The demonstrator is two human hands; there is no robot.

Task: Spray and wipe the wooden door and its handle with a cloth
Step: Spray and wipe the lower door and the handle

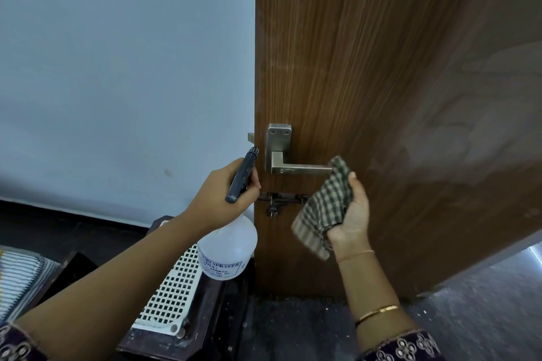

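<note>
— Clamped round the dark trigger head of a spray bottle [228, 245], the left hand [223, 193] is seen just left of the door handle [293, 168], with the nozzle tilted towards it. And the other hand?

— A checked cloth [322, 208] is bunched in the right hand [353, 214], fingers and thumb closed on it, just right of the handle and a little below. The lever's free end is overlapped by the cloth's upper corner. Whether the two touch cannot be told.

— What is shown of the surface?

— The wooden door [381, 67] is pictured behind the handle, brown with fine upright grain. Faint pale smears are caught in the sheen to the handle's right. A dark sliding latch [281, 199] is fixed directly below the handle, at the door's edge.

— And the room?

— A pale bluish wall [117, 67] is seen left of the handle, with a dark band [58, 214] at its foot. Down to the handle's left, a white perforated panel [173, 287] is propped on dark furniture and partly hidden by the bottle's translucent body. A striped fabric [20, 269] is glimpsed farther left. Dark speckled floor [293, 331] is shown below the handle, and grey floor [498, 302] down to its right, past the door's bottom edge. Gold bangles [378, 311] are worn on the right wrist.
</note>
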